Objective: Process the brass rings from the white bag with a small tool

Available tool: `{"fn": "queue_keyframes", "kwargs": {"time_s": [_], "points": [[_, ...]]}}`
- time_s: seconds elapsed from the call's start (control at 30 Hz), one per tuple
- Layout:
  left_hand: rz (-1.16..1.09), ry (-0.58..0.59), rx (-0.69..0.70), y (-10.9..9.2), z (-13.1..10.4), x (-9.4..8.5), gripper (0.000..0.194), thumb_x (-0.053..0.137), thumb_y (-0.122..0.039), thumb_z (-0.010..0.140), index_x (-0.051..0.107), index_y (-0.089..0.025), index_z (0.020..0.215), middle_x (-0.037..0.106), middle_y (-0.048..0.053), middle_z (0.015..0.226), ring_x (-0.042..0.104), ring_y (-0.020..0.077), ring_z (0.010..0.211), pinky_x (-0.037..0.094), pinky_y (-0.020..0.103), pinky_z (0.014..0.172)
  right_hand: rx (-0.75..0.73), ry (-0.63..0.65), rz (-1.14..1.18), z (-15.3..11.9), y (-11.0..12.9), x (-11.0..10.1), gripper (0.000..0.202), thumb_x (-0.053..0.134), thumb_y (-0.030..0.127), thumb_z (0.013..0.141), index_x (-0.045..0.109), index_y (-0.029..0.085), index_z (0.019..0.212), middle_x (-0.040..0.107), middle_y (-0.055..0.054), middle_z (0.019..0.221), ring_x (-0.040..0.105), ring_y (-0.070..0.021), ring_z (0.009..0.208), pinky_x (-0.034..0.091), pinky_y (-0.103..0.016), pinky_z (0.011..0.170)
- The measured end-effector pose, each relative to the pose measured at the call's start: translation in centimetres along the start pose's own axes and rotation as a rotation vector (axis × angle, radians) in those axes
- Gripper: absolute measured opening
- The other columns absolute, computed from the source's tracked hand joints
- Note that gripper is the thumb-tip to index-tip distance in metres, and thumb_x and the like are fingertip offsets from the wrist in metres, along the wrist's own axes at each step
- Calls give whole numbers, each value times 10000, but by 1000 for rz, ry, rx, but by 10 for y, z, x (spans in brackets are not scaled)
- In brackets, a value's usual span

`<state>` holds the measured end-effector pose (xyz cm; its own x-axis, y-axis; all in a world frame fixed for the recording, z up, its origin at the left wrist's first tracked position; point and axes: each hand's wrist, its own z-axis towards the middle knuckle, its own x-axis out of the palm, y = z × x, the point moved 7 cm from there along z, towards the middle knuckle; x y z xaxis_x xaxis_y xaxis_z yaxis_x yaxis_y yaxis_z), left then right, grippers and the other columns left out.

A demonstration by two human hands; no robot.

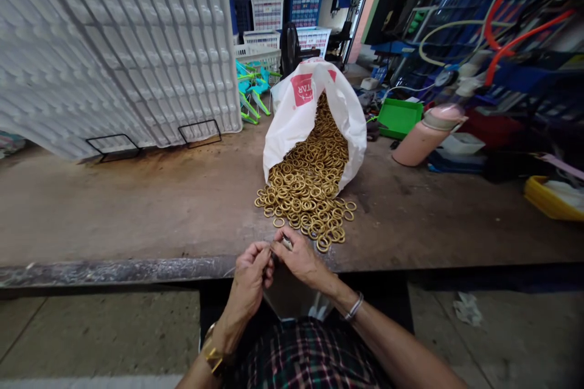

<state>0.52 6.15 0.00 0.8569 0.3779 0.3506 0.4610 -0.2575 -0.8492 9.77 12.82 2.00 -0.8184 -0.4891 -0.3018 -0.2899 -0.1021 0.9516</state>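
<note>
Rings point(298, 197) pile up just beyond the hands

The left hand point(250, 268) and right hand point(298, 257) meet at the near edge of the surface point(150, 213), fingertips together. The left hand's fingers are curled in, thumb against forefinger; whatever may lie between them is too small and too covered to tell. The right hand bends its thumb and fingers around a small pale piece point(287, 242), only partly visible, and I cannot tell what it is. Whether a ring sits between the two hands cannot be made out either.

The brass-coloured rings lie directly ahead of the hands, the nearest ones just beyond the right hand's knuckles and a few off to its right. They form a loose heap that runs back, away from the hands, into the mouth of a white bag point(285, 124). The bag lies on its side, its opening facing the hands, with many more rings inside.

Farther off, ahead and to the right of the hands, are a pink bottle point(417, 141), leaning, and a green tray point(399, 118). Well to their left, ribbed white panels point(182, 42) stand on the surface.
</note>
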Motion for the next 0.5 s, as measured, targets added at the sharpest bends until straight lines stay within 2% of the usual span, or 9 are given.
{"fn": "queue_keyframes", "kwargs": {"time_s": [0.2, 0.5], "points": [[16, 47, -42, 0, -3, 3, 302, 648, -427, 693, 522, -162, 765, 487, -52, 567, 374, 36, 418, 244, 145, 383, 75, 66, 171, 0, -8, 7, 139, 419, 325, 821, 438, 203, 756, 450, 91, 507, 365, -62, 428, 302, -171, 444], [53, 125, -25, 0, -2, 10, 280, 587, -436, 741, 526, -164, 724, 504, -38, 618, 368, 36, 419, 230, 157, 363, 44, 37, 129, 0, -4, 5, 170, 405, 299, 827, 453, 190, 706, 462, 72, 511, 426, -73, 479, 344, -184, 496]]}}
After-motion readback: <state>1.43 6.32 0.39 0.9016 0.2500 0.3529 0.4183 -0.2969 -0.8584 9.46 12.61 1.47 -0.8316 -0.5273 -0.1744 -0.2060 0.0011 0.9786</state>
